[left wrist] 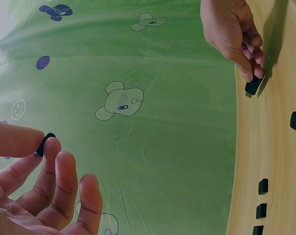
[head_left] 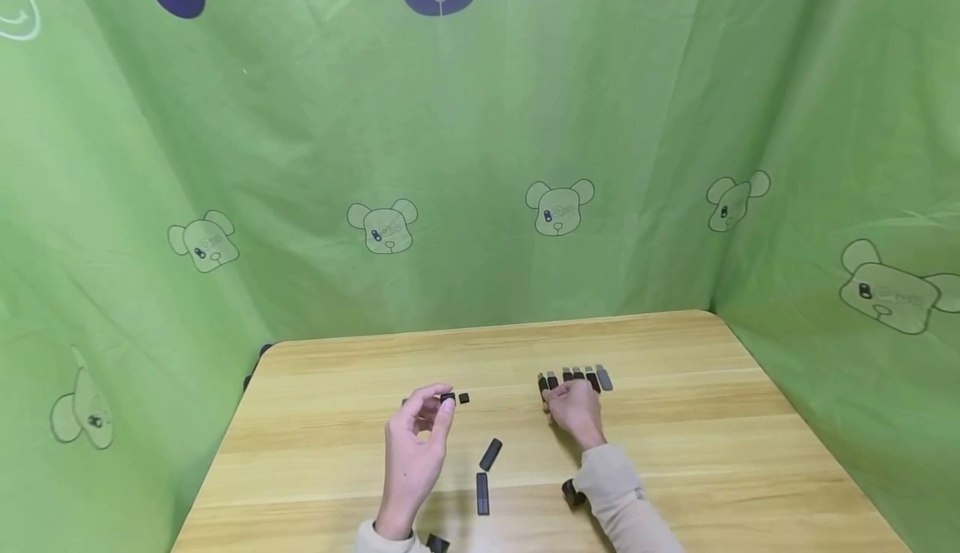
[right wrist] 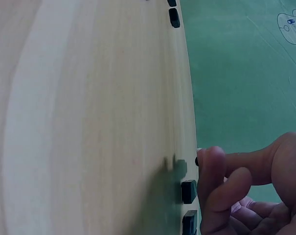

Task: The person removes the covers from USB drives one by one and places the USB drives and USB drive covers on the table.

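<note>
In the head view, my left hand (head_left: 411,461) is raised over the left middle of the table, pinching a small black cap (left wrist: 46,144) between thumb and index finger. Its other fingers spread loosely in the left wrist view. At the left end of a row of USB flash drives, my right hand (head_left: 576,410) pinches a black USB flash drive (left wrist: 253,86) whose metal plug points away from the fingers. Several uncapped drives stand side by side there, a grey USB flash drive (head_left: 604,377) rightmost. The right hand partly covers the row.
Another small black cap (head_left: 464,398) lies just right of the left hand. Two black sticks, an angled one (head_left: 491,455) and a straighter one (head_left: 482,494), lie between the forearms. The wooden table (head_left: 712,470) ends at a green curtain (head_left: 480,286) behind.
</note>
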`<control>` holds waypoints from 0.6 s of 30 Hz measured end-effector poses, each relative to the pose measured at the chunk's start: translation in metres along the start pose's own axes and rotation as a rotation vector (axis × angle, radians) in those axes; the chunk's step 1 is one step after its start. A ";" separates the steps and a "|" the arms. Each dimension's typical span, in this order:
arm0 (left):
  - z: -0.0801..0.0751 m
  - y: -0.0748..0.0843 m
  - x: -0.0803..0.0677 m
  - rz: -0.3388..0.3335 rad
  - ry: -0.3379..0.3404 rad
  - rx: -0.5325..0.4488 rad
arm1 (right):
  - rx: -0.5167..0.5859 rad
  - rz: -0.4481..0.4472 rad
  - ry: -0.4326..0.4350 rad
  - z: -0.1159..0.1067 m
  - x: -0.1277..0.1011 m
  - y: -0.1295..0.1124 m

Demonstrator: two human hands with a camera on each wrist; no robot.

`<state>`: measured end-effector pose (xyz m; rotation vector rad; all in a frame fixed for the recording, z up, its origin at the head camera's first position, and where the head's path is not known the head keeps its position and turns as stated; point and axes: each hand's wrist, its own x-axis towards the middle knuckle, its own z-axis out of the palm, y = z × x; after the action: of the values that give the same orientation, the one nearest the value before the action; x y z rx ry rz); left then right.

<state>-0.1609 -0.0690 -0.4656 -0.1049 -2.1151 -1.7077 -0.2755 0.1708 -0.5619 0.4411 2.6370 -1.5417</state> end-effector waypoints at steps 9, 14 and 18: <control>0.002 -0.002 -0.001 0.011 -0.025 0.054 | -0.101 -0.005 0.008 0.002 0.003 0.006; 0.002 -0.005 0.000 0.008 -0.028 0.058 | -0.169 -0.014 0.026 0.002 0.004 0.009; 0.002 -0.004 0.000 0.002 -0.025 0.057 | -0.187 -0.003 0.025 0.004 0.005 0.010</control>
<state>-0.1627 -0.0686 -0.4698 -0.1119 -2.1792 -1.6519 -0.2782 0.1737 -0.5735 0.4452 2.7679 -1.2822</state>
